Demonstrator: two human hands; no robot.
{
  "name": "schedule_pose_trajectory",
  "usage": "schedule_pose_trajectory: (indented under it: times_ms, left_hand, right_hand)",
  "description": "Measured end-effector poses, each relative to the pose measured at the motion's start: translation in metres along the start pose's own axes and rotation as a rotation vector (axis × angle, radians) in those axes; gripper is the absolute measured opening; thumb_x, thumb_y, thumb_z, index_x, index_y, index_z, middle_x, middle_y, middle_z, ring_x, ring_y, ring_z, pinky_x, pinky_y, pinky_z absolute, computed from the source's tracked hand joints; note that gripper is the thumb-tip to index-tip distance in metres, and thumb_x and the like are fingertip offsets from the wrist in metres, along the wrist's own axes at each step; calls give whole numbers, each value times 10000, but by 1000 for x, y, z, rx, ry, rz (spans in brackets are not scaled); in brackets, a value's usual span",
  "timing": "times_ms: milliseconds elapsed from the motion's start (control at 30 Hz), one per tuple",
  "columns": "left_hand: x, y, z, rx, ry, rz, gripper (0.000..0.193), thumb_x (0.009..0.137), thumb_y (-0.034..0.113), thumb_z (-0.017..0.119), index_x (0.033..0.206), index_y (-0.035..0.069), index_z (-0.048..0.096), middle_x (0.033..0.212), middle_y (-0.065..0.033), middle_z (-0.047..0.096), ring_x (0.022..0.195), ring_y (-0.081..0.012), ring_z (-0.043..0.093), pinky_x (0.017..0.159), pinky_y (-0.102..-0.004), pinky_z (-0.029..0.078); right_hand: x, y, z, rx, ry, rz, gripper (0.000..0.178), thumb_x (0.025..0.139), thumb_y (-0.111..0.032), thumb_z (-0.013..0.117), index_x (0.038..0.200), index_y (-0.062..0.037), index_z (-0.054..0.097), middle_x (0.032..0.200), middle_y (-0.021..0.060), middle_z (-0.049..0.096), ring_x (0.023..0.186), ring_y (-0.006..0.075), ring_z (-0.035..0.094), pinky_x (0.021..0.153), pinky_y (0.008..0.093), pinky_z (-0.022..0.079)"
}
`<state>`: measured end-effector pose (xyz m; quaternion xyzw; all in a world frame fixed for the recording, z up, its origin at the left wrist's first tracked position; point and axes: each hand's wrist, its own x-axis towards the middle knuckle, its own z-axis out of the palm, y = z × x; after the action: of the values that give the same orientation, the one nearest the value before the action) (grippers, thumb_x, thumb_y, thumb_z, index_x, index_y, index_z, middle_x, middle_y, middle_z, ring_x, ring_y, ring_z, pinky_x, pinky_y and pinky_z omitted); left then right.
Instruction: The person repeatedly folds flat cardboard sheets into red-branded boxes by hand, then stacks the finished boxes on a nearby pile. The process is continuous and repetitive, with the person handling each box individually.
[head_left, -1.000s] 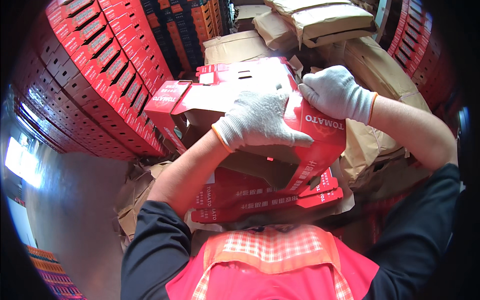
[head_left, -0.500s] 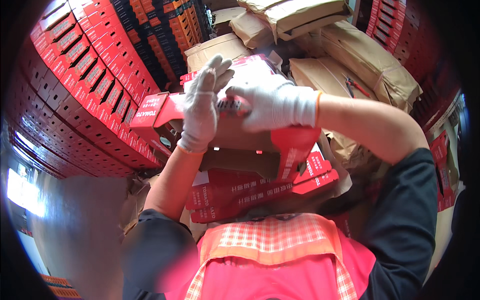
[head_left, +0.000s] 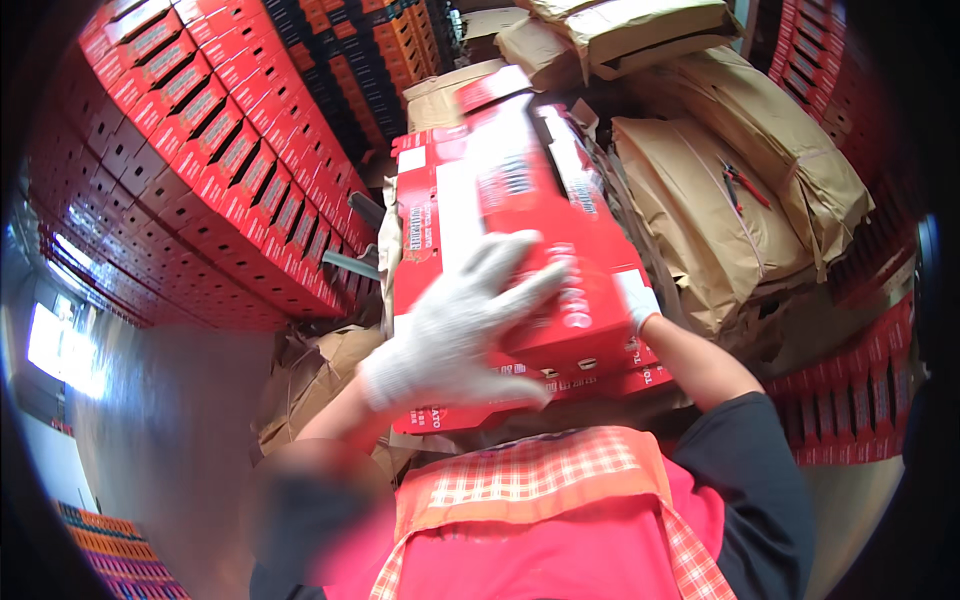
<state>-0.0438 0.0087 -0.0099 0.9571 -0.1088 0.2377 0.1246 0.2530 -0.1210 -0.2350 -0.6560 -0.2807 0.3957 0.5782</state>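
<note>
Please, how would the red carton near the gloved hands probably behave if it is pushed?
The red carton is probably fairly stiff, because its faces look flat. It may slide a little, since its glossy surface shows glare. Its boxy shape suggests it is unlikely to roll.

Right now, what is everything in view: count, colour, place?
carton: one, red, between the hands
cardboard pieces: several, red, beneath it
carton stacks: several, red, left and right
far stacks: several, dark and orange, top
paper-wrapped bundles: several, brown, top and right
pliers: one, red-handled, on a bundle
coloured stacks: count unclear, orange and purple, lower left
apron: one, orange checked, bottom
left hand: one, white glove, carton's left
right hand: one, white glove, carton's right
</note>
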Motion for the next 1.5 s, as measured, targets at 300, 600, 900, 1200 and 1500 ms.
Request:
schedule_pose_trajectory:
  times_ms: [300,600,900,1200,1500]
  left_hand:
    - [76,13,83,-140,595,84,941,627,364,884,1419,33,498,1309,-270,571,1078,-430,609,894,-467,524]
    - [72,18,128,-361,855,-98,1528,546,517,929,1565,30,-101,1599,-331,1,1491,-472,95,1170,-516,245]
    - [49,26,143,-903,375,-354,1140,641,306,933,1485,10,226,1476,-173,354,1358,-301,400,1120,-396,340]
    - [-51,-32,80,-286,742,-47,786,772,218,831,1412,-31,448,1412,-246,504,1341,-380,477,1114,-457,373]
    - [-189,-38,90,17,431,-556,785,797,195,753,1474,10,402,1469,-271,438,1366,-434,426,1142,-503,332]
  right_hand:
    - [-55,-188,-31,-118,351,-913,281,1050,-241,485,1181,-18,595,953,86,693,831,147,665,783,289,542]
    - [-110,-271,53,-986,-92,-362,299,768,-195,755,786,-32,505,714,35,489,667,117,440,591,298,407]
    - [-57,-244,98,-1278,-219,-934,134,760,-151,637,855,-62,604,758,154,657,734,358,661,677,450,524]
    - [-58,-273,184,-482,-453,-915,163,888,-151,696,996,-35,657,851,90,678,772,179,654,708,312,525]
    - [-52,-106,169,-1432,-476,-550,1012,650,-424,860,1454,-29,388,1236,186,582,1118,326,603,950,419,470]
